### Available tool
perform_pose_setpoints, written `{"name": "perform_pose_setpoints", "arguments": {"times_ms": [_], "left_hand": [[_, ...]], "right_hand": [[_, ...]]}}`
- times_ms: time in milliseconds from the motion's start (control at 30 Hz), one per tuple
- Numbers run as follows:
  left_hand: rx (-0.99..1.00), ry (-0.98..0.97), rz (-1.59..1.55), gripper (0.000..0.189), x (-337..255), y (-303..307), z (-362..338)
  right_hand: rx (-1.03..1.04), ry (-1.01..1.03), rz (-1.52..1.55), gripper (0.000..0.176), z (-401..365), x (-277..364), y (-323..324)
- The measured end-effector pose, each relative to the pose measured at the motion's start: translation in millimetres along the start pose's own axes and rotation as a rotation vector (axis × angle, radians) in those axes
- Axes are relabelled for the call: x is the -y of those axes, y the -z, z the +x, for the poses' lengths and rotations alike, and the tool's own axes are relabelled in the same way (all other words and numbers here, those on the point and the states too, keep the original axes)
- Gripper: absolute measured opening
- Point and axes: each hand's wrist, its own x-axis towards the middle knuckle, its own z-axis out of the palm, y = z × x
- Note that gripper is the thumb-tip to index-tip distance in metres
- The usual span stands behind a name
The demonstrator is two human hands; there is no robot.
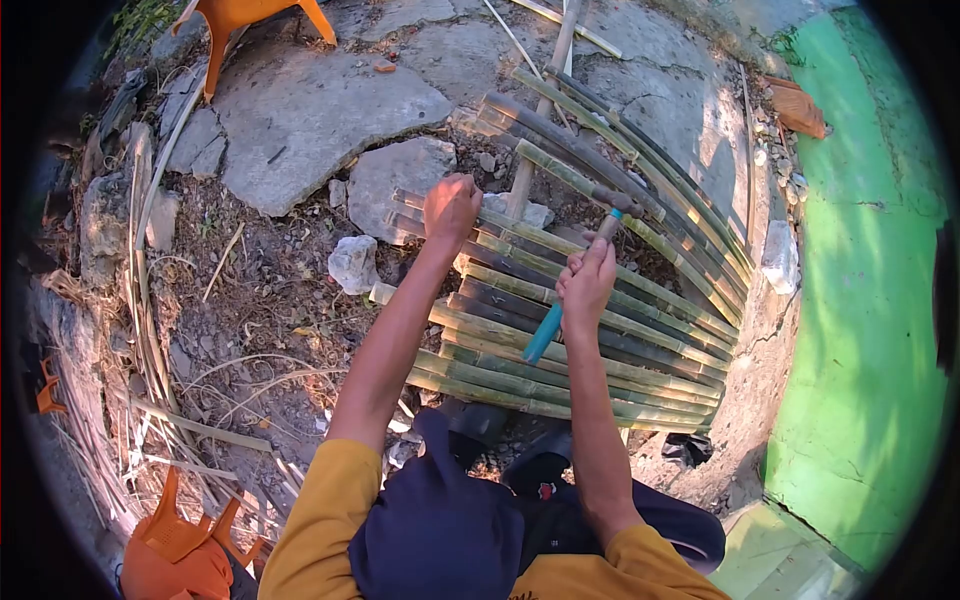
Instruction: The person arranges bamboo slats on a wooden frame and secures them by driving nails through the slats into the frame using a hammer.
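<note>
Split bamboo slats [600, 345] lie side by side over the ground, fanning out toward the upper left. My right hand [586, 285] is wrapped round the handle of a hammer [543, 335], which has a teal grip and a dark metal head above the slats. Further left, my left hand [452, 208] is closed in a fist at the upper left ends of the slats; what its fingers hold, if anything, is hidden. A wooden pole [522, 185] runs crosswise under the slats, between my two hands.
Orange plastic chairs [238, 22] stand at the upper left and lower left. Broken concrete slabs [310, 130] and a pale rock [353, 264] lie left of the bamboo. Thin strips [150, 340] are heaped at the far left. A green surface [860, 300] borders the right.
</note>
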Motion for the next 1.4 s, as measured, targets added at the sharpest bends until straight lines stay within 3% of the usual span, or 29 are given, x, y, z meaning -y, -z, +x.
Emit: {"name": "perform_pose_setpoints", "arguments": {"times_ms": [67, 133, 167, 233, 267, 367, 400, 467, 667, 767, 867, 933, 1033, 1167, 1233, 1400], "left_hand": [[-0.016, -0.013, 0.001, 0.017, 0.5, 0.1, 1.0], [-0.003, -0.001, 0.004, 0.017, -2.6, 2.2, 1.5], [-0.002, -0.012, 0.003, 0.017, -3.8, 1.5, 0.4], [-0.045, -0.011, -0.006, 0.017, -1.8, 0.0, 0.9], [-0.043, -0.002, -0.005, 0.017, 0.5, 0.3, -0.2], [-0.042, -0.039, -0.006, 0.017, 1.1, -2.2, -1.3], [-0.026, -0.026, -0.001, 0.018, 0.6, -2.1, -1.3], [-0.019, -0.014, 0.009, 0.018, -0.1, 1.5, 1.9], [0.009, -0.008, 0.002, 0.018, 1.2, 0.7, -0.1], [0.008, -0.009, 0.018, 0.019, 0.0, 1.8, 0.7], [0.005, 0.003, -0.008, 0.019, -1.7, 5.0, 4.1], [0.017, -0.008, 0.002, 0.019, -1.5, 5.1, -1.0], [0.017, -0.007, 0.014, 0.018, 0.9, 0.6, 0.2], [-0.005, -0.014, 0.014, 0.018, -1.1, 2.8, 1.1], [0.005, -0.002, -0.031, 0.018, -1.4, 3.8, -0.2], [-0.019, -0.022, -0.004, 0.018, -1.9, 3.0, 1.9]], "right_hand": [[-0.061, 0.010, 0.019, 0.037, 6.1, -26.1, 1.1], [0.042, 0.478, -0.769, 0.035, 14.5, -82.3, 0.5], [0.032, 0.481, -0.764, 0.035, 14.9, -80.4, 3.4], [0.241, 0.076, -0.685, 0.032, 22.4, -75.7, 6.5], [0.247, 0.072, -0.690, 0.032, 17.0, -62.5, 5.5], [0.050, 0.245, -0.517, 0.031, 5.1, -14.2, 0.2], [0.049, 0.246, -0.518, 0.031, 2.8, -8.1, 0.3], [-0.016, 0.435, -0.616, 0.028, -4.4, 14.5, -4.3], [0.192, 0.624, -0.860, 0.023, -14.4, 39.5, -17.9], [0.293, 0.610, -1.045, 0.021, -9.4, -12.7, -12.2], [0.403, 0.518, -1.118, 0.019, -7.1, -16.7, -14.3], [0.390, 0.476, -1.099, 0.019, -12.4, -4.6, -13.0], [0.226, 0.600, -0.723, 0.022, -18.2, 31.3, -24.9], [0.146, 0.704, -0.701, 0.021, -8.7, -13.2, -10.7], [0.342, 0.499, -1.162, 0.023, 5.0, -51.8, 3.2], [0.301, 0.566, -0.981, 0.021, -14.4, 16.7, -17.3]]}}
